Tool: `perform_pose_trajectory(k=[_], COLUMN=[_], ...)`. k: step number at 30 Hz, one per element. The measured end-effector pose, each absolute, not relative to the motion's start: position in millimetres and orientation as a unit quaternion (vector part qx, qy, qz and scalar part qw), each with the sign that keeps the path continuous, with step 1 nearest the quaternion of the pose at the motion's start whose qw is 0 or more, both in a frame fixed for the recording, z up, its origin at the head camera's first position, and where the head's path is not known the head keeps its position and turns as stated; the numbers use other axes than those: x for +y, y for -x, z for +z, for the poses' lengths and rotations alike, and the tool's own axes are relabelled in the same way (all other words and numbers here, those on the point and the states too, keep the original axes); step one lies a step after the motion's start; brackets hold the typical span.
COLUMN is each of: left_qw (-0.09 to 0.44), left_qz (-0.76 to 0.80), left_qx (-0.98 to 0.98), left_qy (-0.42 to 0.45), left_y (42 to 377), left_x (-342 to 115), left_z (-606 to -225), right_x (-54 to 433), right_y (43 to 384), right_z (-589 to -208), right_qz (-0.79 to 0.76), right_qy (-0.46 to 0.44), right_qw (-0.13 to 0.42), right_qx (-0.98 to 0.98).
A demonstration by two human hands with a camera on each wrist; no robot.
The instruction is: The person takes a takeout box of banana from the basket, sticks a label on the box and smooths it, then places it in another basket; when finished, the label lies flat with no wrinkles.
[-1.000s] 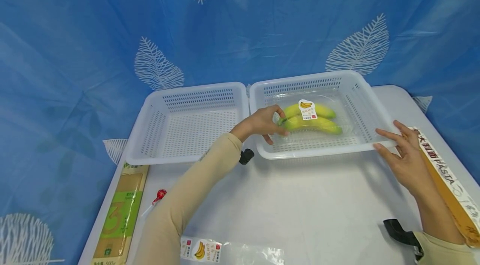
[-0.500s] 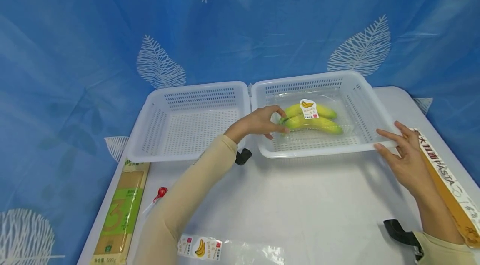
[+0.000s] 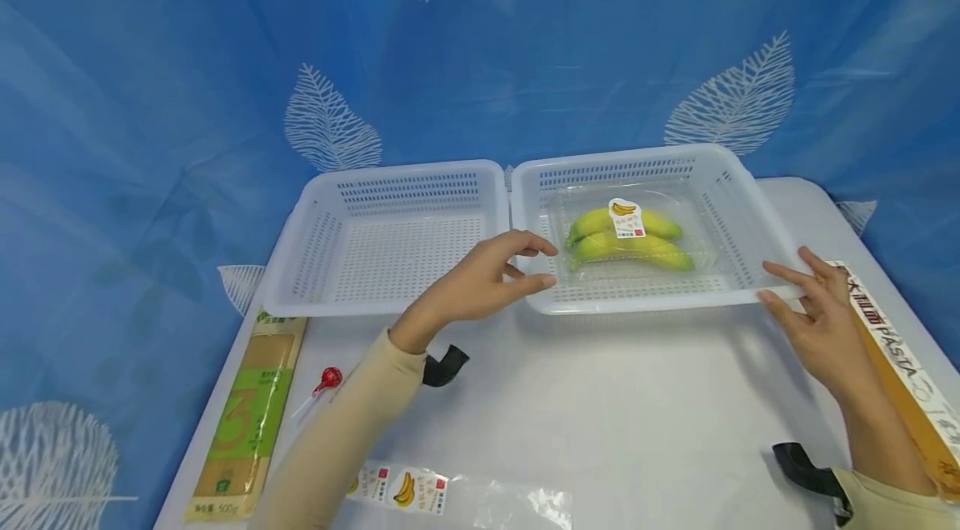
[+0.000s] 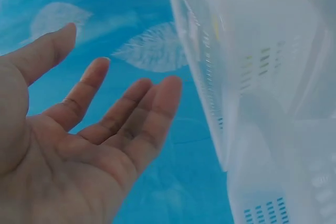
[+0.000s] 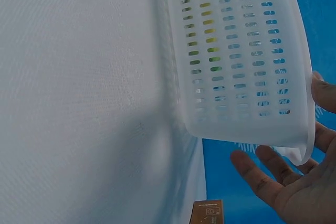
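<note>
In the head view, my left hand (image 3: 491, 276) hovers in front of where the two baskets meet, thumb and fingers spread with nothing between them. Its palm (image 4: 79, 166) fills the left side of the left wrist view. My right hand (image 3: 825, 326) holds the front right corner of the right white plastic basket (image 3: 637, 302), thumb at the rim (image 5: 308, 129). Inside that basket lies a clear plastic container (image 3: 701, 205) with two yellow-green bananas (image 3: 633, 249) and a banana sticker (image 3: 627, 218) on top.
Beside it stands another white basket (image 3: 386, 309) with nothing in it. A green-labelled noodle pack (image 3: 247, 422) lies at left, near a red lollipop (image 3: 327, 380). Banana stickers (image 3: 405, 490) lie on clear film at the front. An orange pasta box (image 3: 900, 372) lies at right.
My left hand has let go of the banana container and drawn back left and toward me, out of the right basket. My right hand stays at the basket's corner.
</note>
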State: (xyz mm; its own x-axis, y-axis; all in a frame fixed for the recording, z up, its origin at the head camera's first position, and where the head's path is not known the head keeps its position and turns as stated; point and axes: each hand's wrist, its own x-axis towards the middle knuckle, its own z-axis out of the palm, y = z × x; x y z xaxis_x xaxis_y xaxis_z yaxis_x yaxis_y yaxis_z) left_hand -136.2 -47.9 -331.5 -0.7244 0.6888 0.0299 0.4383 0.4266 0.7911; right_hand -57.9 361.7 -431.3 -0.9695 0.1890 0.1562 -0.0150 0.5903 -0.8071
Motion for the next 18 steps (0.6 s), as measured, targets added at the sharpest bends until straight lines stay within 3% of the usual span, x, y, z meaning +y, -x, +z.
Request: perform_pose_trajectory(k=[8,18], left_qw=[0.069,0.037], left_qz=[0.446,0.443], left_qx=[0.814,0.824], left_qy=[-0.367,-0.351], left_y=[97.0,81.8], left_x=[-74.6,-87.9], left_z=[-335.7,-344.0], right_x=[366.2,372.4], right_y=[56.6,52.1], right_z=[-430.6,-432.2], right_qz=[0.437,0.419], right_qy=[0.042,0.024], right_qw=[0.126,0.12], right_qx=[-0.89,-0.899])
